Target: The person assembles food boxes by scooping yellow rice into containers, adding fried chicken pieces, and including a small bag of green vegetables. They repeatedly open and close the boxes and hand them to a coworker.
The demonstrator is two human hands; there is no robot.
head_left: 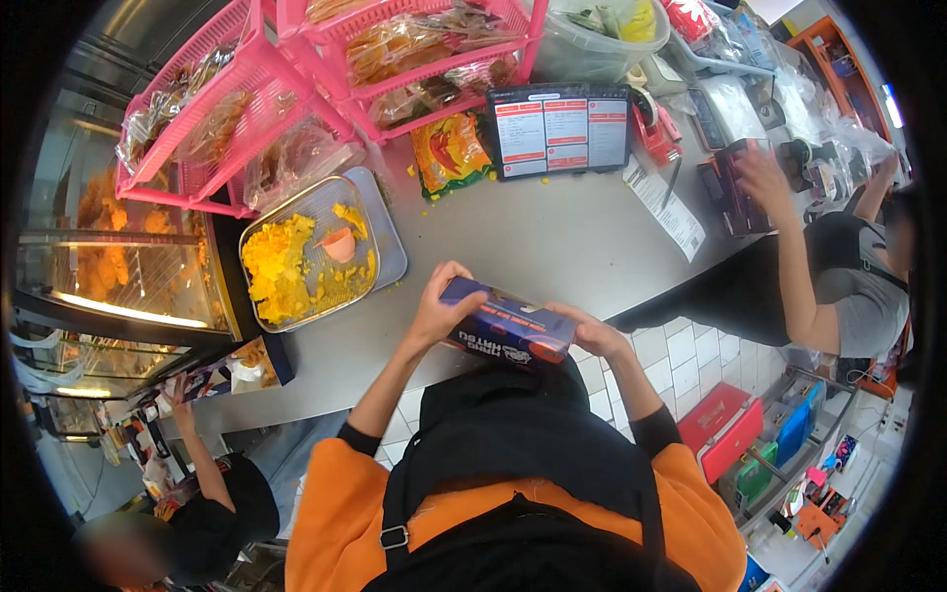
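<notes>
A dark blue printed cardboard box [515, 328] with orange patches is held in front of my body, at the near edge of the steel counter [464, 237]. My left hand [442, 304] grips its left end, thumb lying over the top. Around the right end my right hand [595, 333] is closed, fingers along the far corner. Whatever is inside the box cannot be seen. Left of my left hand, a metal tray [258, 318] holds crumbly yellow food [279, 268] and a pinkish scoop [338, 245].
Pink stacked baskets [232, 109] of bagged food line the back left. A tablet [560, 133], a yellow packet [451, 153] and a paper slip [666, 210] lie on the counter. One co-worker [838, 257] works at right, another [217, 503] at lower left. A lit food cabinet [128, 247] stands left.
</notes>
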